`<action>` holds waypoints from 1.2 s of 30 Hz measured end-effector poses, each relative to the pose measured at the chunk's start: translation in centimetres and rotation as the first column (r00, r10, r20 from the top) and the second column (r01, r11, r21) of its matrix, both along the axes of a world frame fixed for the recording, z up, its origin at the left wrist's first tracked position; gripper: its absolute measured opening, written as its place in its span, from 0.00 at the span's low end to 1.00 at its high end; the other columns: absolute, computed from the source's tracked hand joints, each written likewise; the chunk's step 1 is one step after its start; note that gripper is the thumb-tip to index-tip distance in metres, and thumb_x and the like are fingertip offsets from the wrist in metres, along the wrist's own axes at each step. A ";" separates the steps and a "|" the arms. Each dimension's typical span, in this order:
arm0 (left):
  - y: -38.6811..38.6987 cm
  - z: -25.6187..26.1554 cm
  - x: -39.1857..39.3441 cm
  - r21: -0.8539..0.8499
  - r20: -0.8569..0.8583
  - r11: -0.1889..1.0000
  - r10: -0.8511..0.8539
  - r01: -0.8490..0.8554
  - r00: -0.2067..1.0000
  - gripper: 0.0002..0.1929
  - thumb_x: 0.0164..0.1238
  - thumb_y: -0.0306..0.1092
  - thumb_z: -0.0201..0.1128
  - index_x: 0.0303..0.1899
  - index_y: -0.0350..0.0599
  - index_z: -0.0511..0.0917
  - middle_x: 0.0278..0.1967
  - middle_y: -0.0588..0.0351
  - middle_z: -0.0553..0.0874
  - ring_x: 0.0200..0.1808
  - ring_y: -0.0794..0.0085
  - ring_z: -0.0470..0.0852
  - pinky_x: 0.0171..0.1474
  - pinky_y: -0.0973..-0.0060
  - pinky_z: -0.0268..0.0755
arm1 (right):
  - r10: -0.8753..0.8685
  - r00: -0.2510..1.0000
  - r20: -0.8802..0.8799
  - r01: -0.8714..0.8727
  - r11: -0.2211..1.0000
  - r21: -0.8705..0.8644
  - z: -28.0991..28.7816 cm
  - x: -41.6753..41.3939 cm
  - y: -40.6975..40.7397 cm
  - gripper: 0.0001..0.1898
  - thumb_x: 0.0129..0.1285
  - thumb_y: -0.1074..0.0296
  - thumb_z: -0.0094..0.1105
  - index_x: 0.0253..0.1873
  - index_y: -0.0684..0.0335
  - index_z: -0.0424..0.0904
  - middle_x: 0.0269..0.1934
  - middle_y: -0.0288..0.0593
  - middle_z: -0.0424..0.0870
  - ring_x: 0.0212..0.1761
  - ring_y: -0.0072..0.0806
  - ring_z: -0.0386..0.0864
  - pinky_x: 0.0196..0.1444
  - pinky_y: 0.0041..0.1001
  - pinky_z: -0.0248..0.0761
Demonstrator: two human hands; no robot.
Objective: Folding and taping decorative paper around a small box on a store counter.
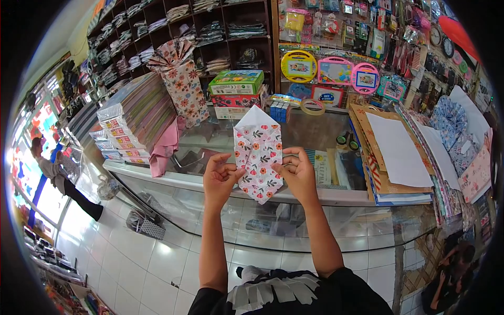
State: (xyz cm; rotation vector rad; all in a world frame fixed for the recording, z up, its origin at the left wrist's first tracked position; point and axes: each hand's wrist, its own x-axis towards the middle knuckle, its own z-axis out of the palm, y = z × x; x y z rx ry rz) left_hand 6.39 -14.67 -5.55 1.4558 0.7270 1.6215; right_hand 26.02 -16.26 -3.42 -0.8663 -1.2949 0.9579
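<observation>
Over the front edge of a glass display counter (342, 195), a folded piece of floral wrapping paper (260, 161) is held up between both hands. Its white pointed top stands upright, and its lower end also tapers to a point. My left hand (221, 177) pinches the left edge between thumb and fingers. On the right edge, my right hand (297, 171) has its thumb on the printed face with the fingers curled beside it. Strips of grey tape (271, 291) hang across the front of the black shirt.
Stacked packaged books (134, 118), a floral-wrapped package (181, 86), boxes (236, 84), a Rubik's cube (280, 112), a tape roll (313, 106) and scissors (347, 141) lie on the counter. Paper sheets (397, 149) are piled at right. A person (59, 173) stands far left; another (453, 275) is lower right.
</observation>
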 end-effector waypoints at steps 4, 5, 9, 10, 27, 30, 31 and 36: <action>-0.2 0.3 0.3 -0.020 -0.020 1.000 -0.015 0.015 1.000 0.24 0.56 0.16 0.63 0.56 0.34 0.68 0.34 0.52 0.84 0.34 0.81 0.81 0.39 0.86 0.72 | 0.008 1.000 -0.010 -0.008 0.999 0.043 -0.3 0.1 0.2 0.19 0.56 0.79 0.63 0.50 0.66 0.65 0.34 0.42 0.80 0.32 0.17 0.79 0.33 0.15 0.70; -0.2 0.4 0.4 -0.021 -0.020 1.000 -0.015 0.015 1.000 0.24 0.56 0.16 0.63 0.56 0.34 0.68 0.34 0.52 0.84 0.34 0.81 0.81 0.39 0.86 0.72 | 0.000 1.000 -0.006 0.000 0.999 0.042 -0.3 0.1 0.1 0.19 0.57 0.80 0.63 0.50 0.66 0.65 0.34 0.42 0.80 0.32 0.17 0.79 0.33 0.15 0.70; -0.5 0.3 0.8 0.017 -0.044 0.997 0.080 -0.079 0.996 0.20 0.58 0.19 0.63 0.54 0.34 0.74 0.34 0.55 0.83 0.35 0.81 0.80 0.40 0.85 0.71 | 0.021 0.999 -0.044 -0.020 0.999 0.038 -0.4 0.1 0.2 0.18 0.58 0.80 0.61 0.51 0.66 0.65 0.35 0.43 0.81 0.34 0.17 0.79 0.35 0.15 0.70; -0.6 0.2 0.8 0.043 -0.030 0.994 0.102 -0.100 0.994 0.19 0.59 0.20 0.63 0.53 0.34 0.75 0.36 0.55 0.83 0.37 0.80 0.80 0.41 0.85 0.71 | 0.023 0.999 -0.044 -0.021 0.999 0.037 -0.4 0.0 0.2 0.18 0.58 0.80 0.61 0.51 0.66 0.65 0.35 0.43 0.81 0.34 0.17 0.79 0.35 0.15 0.70; -0.7 0.8 0.1 0.096 0.047 0.995 -0.039 0.034 0.998 0.24 0.55 0.19 0.65 0.56 0.35 0.72 0.35 0.57 0.82 0.37 0.80 0.79 0.42 0.82 0.72 | 0.063 0.984 0.167 -0.064 0.998 -0.001 -0.6 0.0 0.4 0.20 0.63 0.79 0.54 0.60 0.67 0.64 0.36 0.44 0.80 0.36 0.22 0.78 0.41 0.20 0.71; -0.6 1.1 0.3 0.143 0.042 0.988 -0.071 0.065 0.997 0.22 0.56 0.19 0.64 0.54 0.35 0.73 0.35 0.59 0.81 0.37 0.81 0.78 0.43 0.81 0.71 | 0.068 0.979 0.191 -0.071 0.997 0.011 -0.6 0.1 0.4 0.21 0.62 0.79 0.54 0.60 0.67 0.64 0.37 0.44 0.81 0.36 0.21 0.78 0.41 0.20 0.71; -0.7 1.2 0.4 0.149 0.046 0.986 -0.077 0.070 0.996 0.21 0.56 0.19 0.64 0.53 0.35 0.74 0.35 0.59 0.80 0.37 0.81 0.78 0.43 0.81 0.71 | 0.066 0.979 0.192 -0.069 0.998 0.011 -0.5 0.1 0.4 0.21 0.62 0.79 0.54 0.60 0.67 0.64 0.37 0.44 0.81 0.36 0.21 0.78 0.41 0.20 0.71; -0.1 2.0 0.3 0.030 0.103 0.999 0.032 -0.035 0.994 0.17 0.58 0.19 0.63 0.50 0.36 0.74 0.35 0.59 0.80 0.37 0.82 0.77 0.42 0.84 0.71 | 0.059 0.996 0.060 -0.063 0.997 0.052 -0.5 -0.1 0.1 0.22 0.61 0.80 0.55 0.60 0.67 0.63 0.35 0.42 0.80 0.35 0.20 0.78 0.38 0.19 0.71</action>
